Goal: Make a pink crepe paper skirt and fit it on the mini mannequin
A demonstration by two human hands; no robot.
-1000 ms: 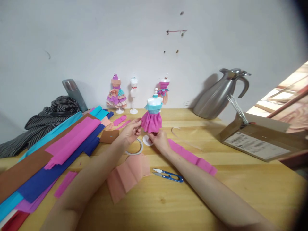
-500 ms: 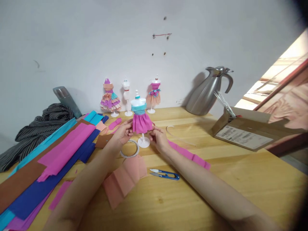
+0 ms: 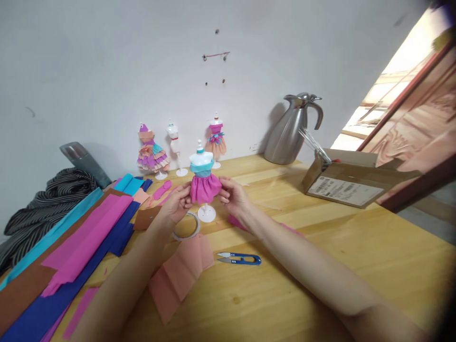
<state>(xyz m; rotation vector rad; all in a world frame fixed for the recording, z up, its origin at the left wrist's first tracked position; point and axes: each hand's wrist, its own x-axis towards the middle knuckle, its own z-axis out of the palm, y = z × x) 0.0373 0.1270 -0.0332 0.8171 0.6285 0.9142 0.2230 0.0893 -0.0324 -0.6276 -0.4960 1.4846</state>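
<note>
A small white mannequin (image 3: 200, 159) on a round stand wears a teal top and a magenta paper skirt (image 3: 204, 188). It stands on the wooden table (image 3: 320, 266). My left hand (image 3: 175, 205) pinches the skirt's left edge. My right hand (image 3: 232, 194) pinches its right edge. A ring of tape (image 3: 185, 228) lies just under my left hand. Blue thread snips (image 3: 239, 259) and a folded peach paper piece (image 3: 180, 276) lie nearer to me.
Three more small mannequins (image 3: 176, 148) stand by the wall, two of them dressed. Sheets of coloured crepe paper (image 3: 71, 251) cover the left side, with striped cloth (image 3: 42, 209) behind. A steel jug (image 3: 290, 130) and a cardboard box (image 3: 347, 183) sit at the right.
The view has swung to the right, so everything sits further left in the picture. The mannequin now stands on its base, and both hands hold the skirt's sides rather than its hem.
</note>
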